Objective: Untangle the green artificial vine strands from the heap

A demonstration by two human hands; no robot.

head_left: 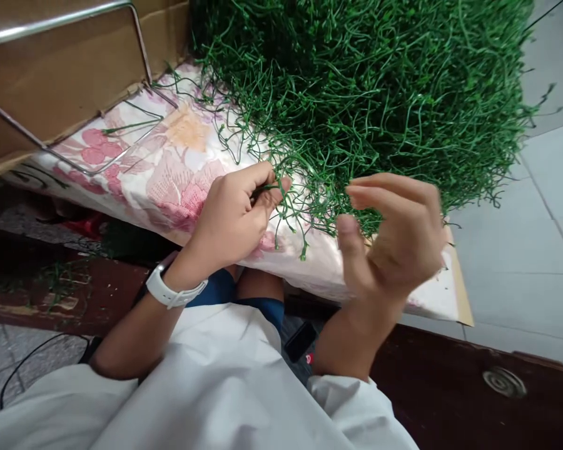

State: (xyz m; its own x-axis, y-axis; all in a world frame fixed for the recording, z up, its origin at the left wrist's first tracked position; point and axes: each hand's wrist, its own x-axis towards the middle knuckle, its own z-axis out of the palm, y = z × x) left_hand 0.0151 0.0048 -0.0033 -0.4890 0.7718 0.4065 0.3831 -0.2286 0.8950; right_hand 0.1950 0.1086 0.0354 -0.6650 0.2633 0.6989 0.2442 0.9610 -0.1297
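Note:
My left hand (pixel 237 212), with a white watch band on its wrist, is closed around thin green plastic stems (pixel 284 194). Their branched tips stick out past my thumb and fingertips, over the flowered cloth (pixel 178 181). To the right, my right hand (pixel 347 203) is raised, slightly blurred, with its thumb and fingers apart and nothing visible between them. Behind both hands rises a big heap of green artificial stems (pixel 380 94), whose loose ends spread over the cloth.
A bent metal wire frame (pixel 70 19) stands at the upper left against a cardboard box (pixel 75 69). A few loose stems (pixel 134 125) lie beside it. A dark wooden bench (pixel 450 387) and a black phone (pixel 300 340) are below the cloth-covered surface.

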